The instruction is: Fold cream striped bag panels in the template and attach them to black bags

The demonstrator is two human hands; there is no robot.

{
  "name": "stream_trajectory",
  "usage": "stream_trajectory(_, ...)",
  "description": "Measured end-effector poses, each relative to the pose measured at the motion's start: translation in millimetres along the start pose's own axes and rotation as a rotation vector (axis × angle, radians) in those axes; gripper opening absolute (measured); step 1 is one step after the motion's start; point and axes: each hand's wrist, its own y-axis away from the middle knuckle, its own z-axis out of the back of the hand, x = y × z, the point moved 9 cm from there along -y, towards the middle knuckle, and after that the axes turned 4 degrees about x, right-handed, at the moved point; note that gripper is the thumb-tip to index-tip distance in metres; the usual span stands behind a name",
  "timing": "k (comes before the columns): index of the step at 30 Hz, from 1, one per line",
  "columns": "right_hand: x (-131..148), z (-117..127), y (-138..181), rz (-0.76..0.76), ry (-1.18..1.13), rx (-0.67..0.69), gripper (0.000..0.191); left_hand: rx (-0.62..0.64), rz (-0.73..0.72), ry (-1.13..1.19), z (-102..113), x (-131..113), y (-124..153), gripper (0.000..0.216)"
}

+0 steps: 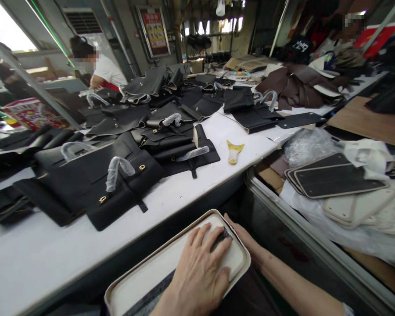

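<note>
A shallow, cream-coloured, tray-shaped piece (158, 268) with rounded corners and a raised rim tilts over my lap at the bottom centre. A dark grey strip (151, 295) runs along its inside. My left hand (199, 259) lies palm down on it, fingers spread, covering part of the strip. At its right end, my right hand (243, 237) grips the rim from outside; most of those fingers are hidden behind the piece. Beyond it, on the white table (184, 193), lies a black leather bag (125, 186) with gold clasps and a plastic-wrapped handle.
More black bag parts (197, 103) are heaped across the table. A yellow-edged tool or tape piece (234, 151) lies nearer. To the right, dark flat panels (339, 175) rest beside clear plastic (311, 147). Brown pieces (299, 83) are piled behind. A person in white (110, 72) stands far left.
</note>
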Motion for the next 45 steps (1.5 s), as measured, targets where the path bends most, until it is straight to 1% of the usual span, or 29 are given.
stream_trajectory(2,6.4,-5.5,18.4,0.002,-0.034,0.059,0.064,-0.003,-0.017,0.004,-3.6,1.4,3.8,0.051)
stream_trajectory(4,18.1,-5.0,37.2,0.085,0.028,0.051,0.057,-0.002,-0.032,-0.003,-6.0,1.9,5.7,0.052)
stream_trajectory(6,29.9,0.7,52.9,0.201,0.212,-0.036,0.05,-0.007,-0.044,-0.011,-5.3,1.1,5.1,0.05)
stream_trajectory(8,35.1,6.2,63.2,0.273,0.388,-0.139,0.048,-0.021,-0.054,-0.011,-1.2,-1.0,2.9,0.049)
stream_trajectory(11,36.1,10.2,69.3,0.325,0.516,-0.247,0.044,-0.04,-0.06,-0.001,7.6,-4.2,-0.7,0.047)
stream_trajectory(15,43.1,6.7,72.5,0.407,0.627,-0.327,0.04,-0.047,-0.05,0.018,13.7,-3.4,-2.8,0.046)
stream_trajectory(19,48.7,2.3,75.1,0.446,0.702,-0.376,0.037,-0.051,-0.091,0.011,9.5,-2.6,-2.3,0.05)
stream_trajectory(23,53.2,-0.8,80.0,0.49,0.755,-0.419,0.033,-0.07,-0.126,-0.026,2.8,-2.3,-1.6,0.05)
stream_trajectory(30,60.9,-11.8,85.6,0.539,0.85,-0.416,0.03,-0.104,-0.159,-0.05,-3.4,-2.1,0.7,0.051)
stream_trajectory(34,61.8,-15.8,87.1,0.551,0.878,-0.411,0.03,-0.112,-0.149,-0.035,-0.9,-2.6,1.1,0.051)
stream_trajectory(37,62.2,-20.3,88.0,0.571,0.936,-0.381,0.031,-0.122,-0.142,-0.003,3.3,-2.6,1.6,0.049)
stream_trajectory(39,64.0,-25.5,89.0,0.583,1.023,-0.352,0.032,-0.127,-0.14,0.035,6.6,-1.5,1.7,0.048)
stream_trajectory(42,70.3,-39.1,91.4,0.615,1.221,-0.289,0.033,-0.147,-0.138,0.117,14.7,3.1,-0.2,0.047)
stream_trajectory(45,76.4,-56.2,92.7,0.65,1.45,-0.217,0.028,-0.162,-0.073,0.209,24.5,15.1,-5.7,0.045)
